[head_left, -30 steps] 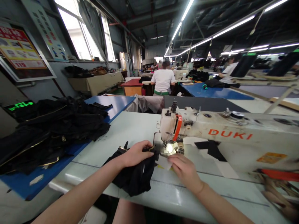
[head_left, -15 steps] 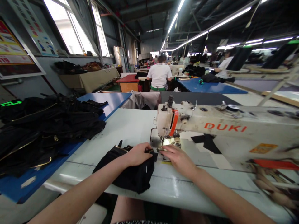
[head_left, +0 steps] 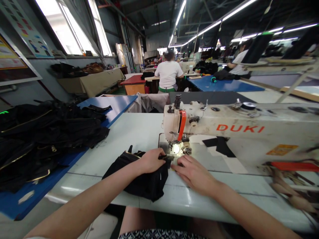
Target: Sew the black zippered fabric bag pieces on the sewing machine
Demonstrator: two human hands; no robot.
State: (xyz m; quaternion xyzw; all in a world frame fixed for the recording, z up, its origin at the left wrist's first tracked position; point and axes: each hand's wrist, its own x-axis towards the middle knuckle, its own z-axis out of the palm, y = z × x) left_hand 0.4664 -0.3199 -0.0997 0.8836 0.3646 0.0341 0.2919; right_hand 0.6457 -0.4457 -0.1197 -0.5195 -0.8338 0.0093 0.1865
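A bunched black garment [head_left: 139, 181] with a brass zipper [head_left: 133, 154] lies on the pale sewing table, left of and in front of the needle. My left hand [head_left: 153, 161] is closed on its upper right edge, with fingertips just short of the presser foot [head_left: 171, 146]. Across from it, my right hand [head_left: 196, 172] has bent fingers closed at the small dark end of the same garment; its fingertips are partly hidden. The lit needle area of the white sewing machine [head_left: 239, 124] is just beyond both hands. The garment's edge lies near the needle plate.
Black zippered garments [head_left: 50, 132] are heaped on a blue table [head_left: 119, 103] at left. Dark fabric scraps [head_left: 221, 146] and pale pieces lie under the machine arm. Brown straps [head_left: 286, 189] hang at right. A person in a white shirt [head_left: 168, 74] sits ahead.
The view has shifted slightly. My right hand has drawn back from the needle toward me, its fingers more bent. My left hand and the garment have moved slightly right.
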